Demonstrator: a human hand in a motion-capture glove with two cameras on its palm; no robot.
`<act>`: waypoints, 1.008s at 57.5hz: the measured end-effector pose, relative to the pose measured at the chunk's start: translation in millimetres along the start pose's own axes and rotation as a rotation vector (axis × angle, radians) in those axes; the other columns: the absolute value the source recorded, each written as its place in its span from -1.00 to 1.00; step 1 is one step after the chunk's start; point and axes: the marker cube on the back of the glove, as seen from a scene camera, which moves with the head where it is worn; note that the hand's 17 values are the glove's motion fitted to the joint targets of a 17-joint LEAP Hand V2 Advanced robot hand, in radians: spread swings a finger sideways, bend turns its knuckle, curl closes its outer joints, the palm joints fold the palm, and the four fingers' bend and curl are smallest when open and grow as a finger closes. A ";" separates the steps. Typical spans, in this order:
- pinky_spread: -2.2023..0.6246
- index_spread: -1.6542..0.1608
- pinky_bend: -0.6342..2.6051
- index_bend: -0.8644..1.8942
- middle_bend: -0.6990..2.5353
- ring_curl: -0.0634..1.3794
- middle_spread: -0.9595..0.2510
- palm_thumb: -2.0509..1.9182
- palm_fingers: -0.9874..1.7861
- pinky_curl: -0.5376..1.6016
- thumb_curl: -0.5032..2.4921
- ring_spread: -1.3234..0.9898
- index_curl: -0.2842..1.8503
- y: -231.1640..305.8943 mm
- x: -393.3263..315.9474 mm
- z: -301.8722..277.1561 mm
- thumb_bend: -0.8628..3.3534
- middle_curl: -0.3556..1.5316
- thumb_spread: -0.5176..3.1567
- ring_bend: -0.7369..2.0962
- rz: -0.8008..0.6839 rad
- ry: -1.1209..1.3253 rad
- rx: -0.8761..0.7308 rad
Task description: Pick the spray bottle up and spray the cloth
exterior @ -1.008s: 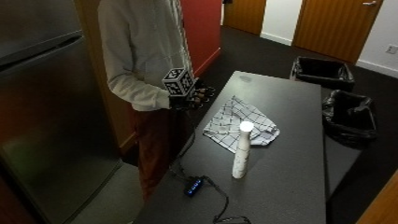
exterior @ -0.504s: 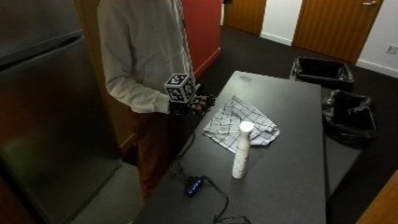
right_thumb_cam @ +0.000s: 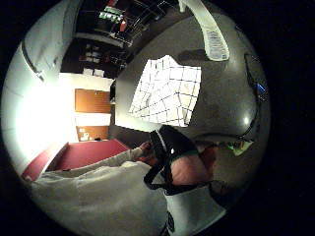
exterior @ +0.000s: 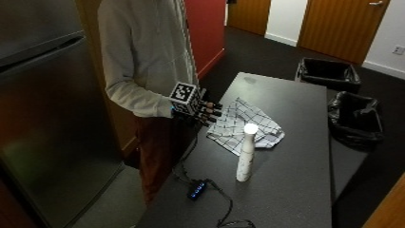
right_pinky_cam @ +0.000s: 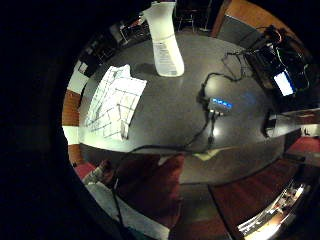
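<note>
white spray bottle stands apart from the apparently empty hand, beyond the cloth.

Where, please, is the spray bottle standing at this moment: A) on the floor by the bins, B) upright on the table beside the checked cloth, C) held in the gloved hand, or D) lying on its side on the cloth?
B: the spray bottle stands upright on the table, just beside the checked cloth, while the gloved right hand hovers at the table's edge holding nothing.
</note>
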 end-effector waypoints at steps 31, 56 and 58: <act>0.70 0.33 -0.35 -0.30 -0.45 -0.55 0.49 0.35 -0.33 -0.18 -0.43 0.14 -0.53 -27.0 57.5 -22.0 -0.60 -0.32 -0.19 -0.30 0.068 -0.214 0.109; 0.70 0.34 -0.33 -0.30 -0.45 -0.53 0.48 0.34 -0.34 -0.17 -0.44 0.13 -0.59 -58.7 79.2 -44.8 -0.60 -0.31 -0.19 -0.29 -0.034 -0.130 0.198; 0.70 0.34 -0.34 -0.29 -0.45 -0.53 0.48 0.34 -0.34 -0.17 -0.44 0.13 -0.59 -61.3 80.5 -47.5 -0.60 -0.31 -0.19 -0.29 -0.049 -0.102 0.199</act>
